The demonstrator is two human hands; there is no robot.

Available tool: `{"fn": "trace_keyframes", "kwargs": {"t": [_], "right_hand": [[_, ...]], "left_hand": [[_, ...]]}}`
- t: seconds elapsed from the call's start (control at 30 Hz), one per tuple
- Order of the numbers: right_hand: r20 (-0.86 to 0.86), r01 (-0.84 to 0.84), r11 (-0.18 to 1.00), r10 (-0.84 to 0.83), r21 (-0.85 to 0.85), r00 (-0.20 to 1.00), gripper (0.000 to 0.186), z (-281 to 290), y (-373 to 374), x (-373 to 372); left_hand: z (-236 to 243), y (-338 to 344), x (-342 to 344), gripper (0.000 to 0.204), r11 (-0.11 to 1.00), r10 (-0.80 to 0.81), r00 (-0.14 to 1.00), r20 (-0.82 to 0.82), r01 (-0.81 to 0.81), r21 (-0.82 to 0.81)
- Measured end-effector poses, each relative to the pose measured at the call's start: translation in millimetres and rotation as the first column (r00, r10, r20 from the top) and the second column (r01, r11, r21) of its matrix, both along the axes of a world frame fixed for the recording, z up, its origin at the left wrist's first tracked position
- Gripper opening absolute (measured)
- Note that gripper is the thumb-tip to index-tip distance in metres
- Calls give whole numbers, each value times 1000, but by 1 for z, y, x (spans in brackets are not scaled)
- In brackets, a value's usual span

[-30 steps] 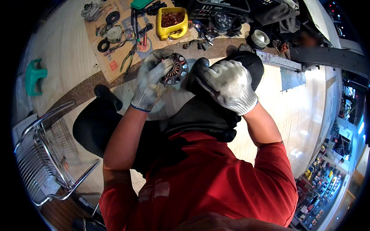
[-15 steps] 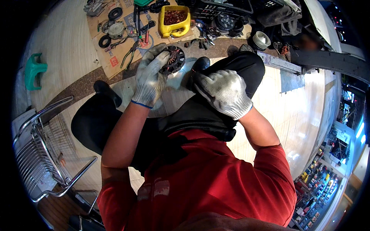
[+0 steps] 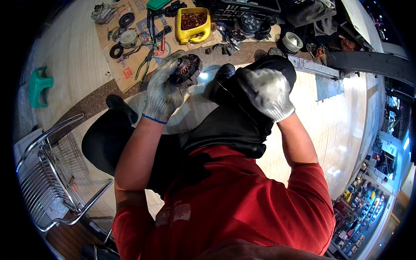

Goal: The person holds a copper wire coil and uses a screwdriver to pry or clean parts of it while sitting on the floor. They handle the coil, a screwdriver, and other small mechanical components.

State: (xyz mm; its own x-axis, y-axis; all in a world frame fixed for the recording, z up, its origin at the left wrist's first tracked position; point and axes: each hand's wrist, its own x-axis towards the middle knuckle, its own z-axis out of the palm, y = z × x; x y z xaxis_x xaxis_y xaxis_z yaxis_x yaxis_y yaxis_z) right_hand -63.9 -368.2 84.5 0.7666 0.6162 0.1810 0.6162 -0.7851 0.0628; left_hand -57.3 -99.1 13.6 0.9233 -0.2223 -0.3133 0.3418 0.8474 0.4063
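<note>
My left hand (image 3: 164,93), in a whitish knit glove, grips a round dark slotted part with copper windings (image 3: 186,69), tilted above my lap. My right hand (image 3: 268,93), gloved likewise, is closed over my raised right knee; what its fingers hold is hidden. A thin coppery strand (image 3: 232,91) runs across the black trouser between the two hands, its ends unclear.
Cardboard (image 3: 117,76) bears pliers (image 3: 145,65), rings, motor parts and a cut yellow jug (image 3: 193,37) of copper scrap. A black crate (image 3: 245,9) and fan wheel (image 3: 291,43) lie beyond. A green stool (image 3: 40,86) and chrome chair (image 3: 52,173) are left, a metal beam (image 3: 364,63) right.
My left hand has moved a little left and turned the round part more on edge. My right hand has shifted up and right, and the thin strand now shows against the trouser.
</note>
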Motion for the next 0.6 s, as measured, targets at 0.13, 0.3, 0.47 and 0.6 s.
{"fn": "trace_keyframes", "kwargs": {"t": [0.13, 0.3, 0.47, 0.6], "right_hand": [[-71, 101, 993, -96, 68, 993, 18, 5, -9, 15], [-4, 91, 994, -91, 61, 996, 19, 16, -14, 23], [30, 73, 996, -74, 43, 997, 28, 31, -17, 21], [29, -1, 999, 0, 35, 1000, 23, 46, 0, -2]], "left_hand": [[-6, 6, -3, 45, 992, -122, 990, 77, 119, 43], [-2, 1, -4, 43, 975, -184, 982, 44, 177, 132], [-1, -8, 1, 36, 913, -126, 992, 23, 107, 393], [12, -21, 0, 31, 803, -22, 999, -30, 36, 595]]}}
